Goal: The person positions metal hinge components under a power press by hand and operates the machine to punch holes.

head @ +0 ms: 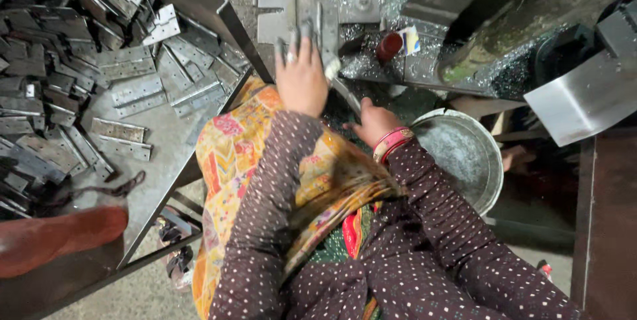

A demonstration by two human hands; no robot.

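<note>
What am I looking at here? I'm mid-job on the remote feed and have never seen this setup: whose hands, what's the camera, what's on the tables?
The single view comes from a camera worn on the person's head, looking down at their own arms in dotted sleeves. The left hand lies flat on a metal plate on a machine bed strewn with metal shavings. The right hand, with red bangles at the wrist, is lower, beside a thin strip; its fingers are hidden, so whether it grips is unclear. To the left, a steel tray holds many flat hinge-like plates. A round metal bucket stands on the right.
</note>
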